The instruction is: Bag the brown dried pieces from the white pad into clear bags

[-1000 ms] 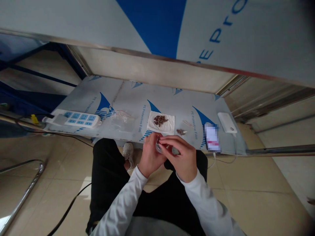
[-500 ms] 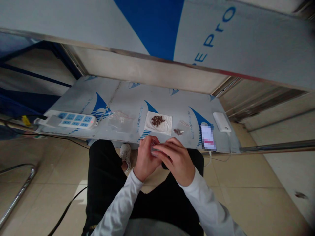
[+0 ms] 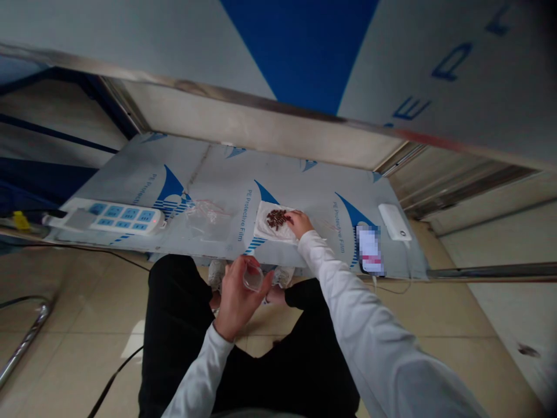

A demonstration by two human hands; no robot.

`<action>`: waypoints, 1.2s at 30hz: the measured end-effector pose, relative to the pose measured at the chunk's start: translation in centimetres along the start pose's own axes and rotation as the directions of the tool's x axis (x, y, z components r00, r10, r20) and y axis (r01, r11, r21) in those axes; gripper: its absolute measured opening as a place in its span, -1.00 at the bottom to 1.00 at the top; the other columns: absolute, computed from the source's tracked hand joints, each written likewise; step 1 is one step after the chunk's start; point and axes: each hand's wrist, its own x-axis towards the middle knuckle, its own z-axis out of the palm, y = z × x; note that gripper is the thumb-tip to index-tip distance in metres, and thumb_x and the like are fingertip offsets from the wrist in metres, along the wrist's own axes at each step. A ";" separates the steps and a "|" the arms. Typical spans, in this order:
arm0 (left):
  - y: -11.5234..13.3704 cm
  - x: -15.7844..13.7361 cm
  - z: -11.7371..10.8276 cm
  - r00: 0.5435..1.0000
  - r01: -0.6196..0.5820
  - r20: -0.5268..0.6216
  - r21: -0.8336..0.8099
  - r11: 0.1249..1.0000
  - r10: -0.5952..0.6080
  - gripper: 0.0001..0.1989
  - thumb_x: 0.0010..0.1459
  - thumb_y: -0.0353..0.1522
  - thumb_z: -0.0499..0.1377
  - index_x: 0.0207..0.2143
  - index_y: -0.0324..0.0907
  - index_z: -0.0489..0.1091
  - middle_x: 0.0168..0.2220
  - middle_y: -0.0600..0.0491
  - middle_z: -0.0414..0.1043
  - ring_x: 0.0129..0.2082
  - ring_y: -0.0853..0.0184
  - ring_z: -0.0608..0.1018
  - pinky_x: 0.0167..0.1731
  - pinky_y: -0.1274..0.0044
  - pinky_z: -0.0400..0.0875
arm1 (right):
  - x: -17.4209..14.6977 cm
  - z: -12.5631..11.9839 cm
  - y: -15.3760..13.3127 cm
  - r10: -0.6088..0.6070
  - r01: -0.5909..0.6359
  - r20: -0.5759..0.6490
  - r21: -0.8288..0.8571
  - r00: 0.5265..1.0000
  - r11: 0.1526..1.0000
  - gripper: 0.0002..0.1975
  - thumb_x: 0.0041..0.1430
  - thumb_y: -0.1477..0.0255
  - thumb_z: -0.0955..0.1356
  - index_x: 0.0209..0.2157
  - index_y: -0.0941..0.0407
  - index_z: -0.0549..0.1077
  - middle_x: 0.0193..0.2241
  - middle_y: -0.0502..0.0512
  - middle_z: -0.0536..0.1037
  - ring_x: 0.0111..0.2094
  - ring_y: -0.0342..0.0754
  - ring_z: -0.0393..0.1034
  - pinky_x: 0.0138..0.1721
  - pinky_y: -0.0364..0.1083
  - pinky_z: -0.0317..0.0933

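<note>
Right hand [image 3: 299,223] at edge of small brown pile [image 3: 275,219]

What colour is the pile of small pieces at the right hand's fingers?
The pile is dark brown; the head view shows it best.

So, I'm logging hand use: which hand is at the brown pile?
The right hand, at the brown pile; the left hand holds a clear item instead.

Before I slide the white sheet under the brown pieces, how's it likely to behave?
Probably floppy: the white sheet looks soft and creased. Likely to slide without much grip, since the film-covered shelf beneath looks smooth. The brown pieces lie loosely heaped on it, so they'd probably scatter if it tilts or jerks.
</note>
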 end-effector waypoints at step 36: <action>2.6 0.5 0.8 0.988 -0.156 -0.008 -0.101 0.983 0.156 -0.81 -0.08 -0.40 0.19 -0.37 -0.12 0.25 -0.39 0.09 0.43 -0.39 0.30 0.47 -0.35 0.48 0.29 | -15.8 -7.9 -15.3 0.042 0.043 -0.144 0.540 0.989 0.841 -0.86 0.07 0.50 0.39 -0.29 0.09 0.55 -0.39 0.05 0.62 -0.55 -0.14 0.41 -0.45 -0.13 0.34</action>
